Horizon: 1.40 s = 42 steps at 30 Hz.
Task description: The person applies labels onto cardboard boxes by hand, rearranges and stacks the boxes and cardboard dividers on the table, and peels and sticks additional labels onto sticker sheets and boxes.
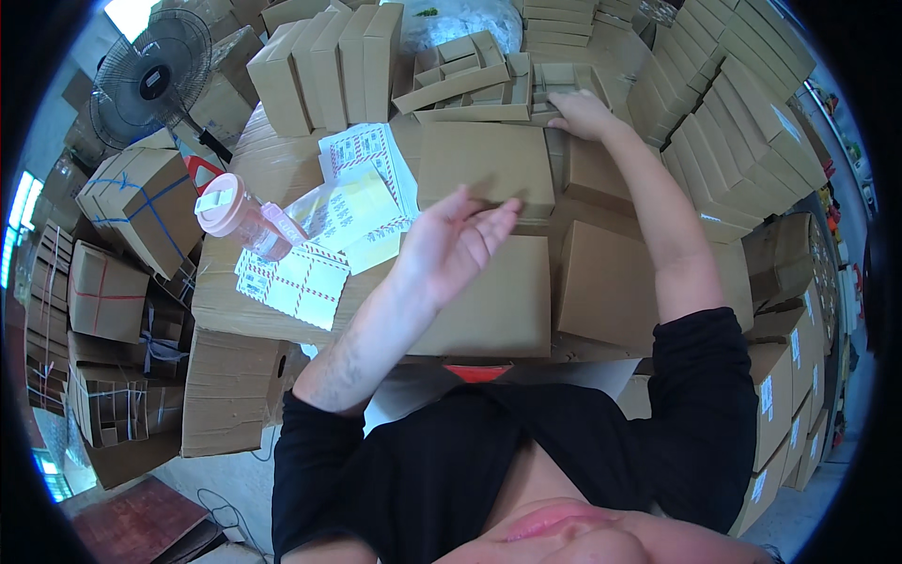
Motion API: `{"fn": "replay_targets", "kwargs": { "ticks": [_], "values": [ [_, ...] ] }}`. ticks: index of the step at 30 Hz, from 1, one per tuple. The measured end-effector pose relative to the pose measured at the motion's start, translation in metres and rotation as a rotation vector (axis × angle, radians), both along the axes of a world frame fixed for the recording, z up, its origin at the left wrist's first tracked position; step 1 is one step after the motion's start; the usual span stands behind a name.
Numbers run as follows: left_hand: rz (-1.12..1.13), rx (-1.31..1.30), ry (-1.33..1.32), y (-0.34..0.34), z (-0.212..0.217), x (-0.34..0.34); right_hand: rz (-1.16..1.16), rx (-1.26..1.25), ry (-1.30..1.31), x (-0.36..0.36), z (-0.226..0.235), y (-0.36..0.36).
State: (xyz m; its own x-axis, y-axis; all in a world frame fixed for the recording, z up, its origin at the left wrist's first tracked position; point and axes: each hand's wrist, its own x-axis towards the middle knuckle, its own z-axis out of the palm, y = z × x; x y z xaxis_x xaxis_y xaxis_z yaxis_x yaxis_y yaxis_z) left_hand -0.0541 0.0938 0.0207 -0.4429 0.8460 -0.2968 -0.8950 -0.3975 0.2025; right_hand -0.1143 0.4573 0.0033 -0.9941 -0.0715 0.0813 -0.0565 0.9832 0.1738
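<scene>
My left hand [460,240] hovers over the stacked flat brown boxes, its palm turned up and fingers apart, holding nothing. Under its fingertips lies a closed cardboard box [484,155]. A larger closed box [498,305] sits nearer to me. My right hand [581,115] reaches to the far side of the table, with its fingers over the near wall of a shallow cardboard tray [594,80] and its thumb outside. The fingers look closed on that wall. More trays with folded dividers [460,70] are piled left of it.
White printed paper sheets [362,202] and a pink-lidded cup [240,216] lie on the left of the table [216,291]. Upright boxes [329,66] stand behind. Stacked boxes [742,122] line the right. A black fan [155,80] stands at the far left.
</scene>
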Motion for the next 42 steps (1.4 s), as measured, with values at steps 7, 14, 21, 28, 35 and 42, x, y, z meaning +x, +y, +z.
{"fn": "replay_targets", "kwargs": {
  "ticks": [7, 14, 21, 28, 35, 42],
  "values": [
    [0.195, 0.385, 1.970, -0.048, 0.106, 0.079, -0.160, 0.198, 0.122, 0.000, -0.003, 0.018],
    [0.790, 0.006, 2.271, -0.073, 0.138, 0.107, -0.809, -0.314, 0.307, -0.005, -0.026, 0.009],
    [1.130, 0.259, 2.337, -0.020, 0.105, 0.092, -0.615, -0.319, 0.139, 0.019, -0.054, -0.005],
    [1.012, 0.545, 2.374, -0.014, 0.097, 0.068, -0.545, -0.288, 0.212, 0.036, -0.057, -0.018],
    [0.635, 0.016, 2.178, -0.052, 0.124, 0.100, -0.504, -0.267, 0.196, 0.033, -0.054, -0.029],
    [0.153, -0.579, 2.724, -0.016, 0.019, -0.016, -0.480, -0.224, 0.069, 0.047, -0.044, -0.030]
  ]
}}
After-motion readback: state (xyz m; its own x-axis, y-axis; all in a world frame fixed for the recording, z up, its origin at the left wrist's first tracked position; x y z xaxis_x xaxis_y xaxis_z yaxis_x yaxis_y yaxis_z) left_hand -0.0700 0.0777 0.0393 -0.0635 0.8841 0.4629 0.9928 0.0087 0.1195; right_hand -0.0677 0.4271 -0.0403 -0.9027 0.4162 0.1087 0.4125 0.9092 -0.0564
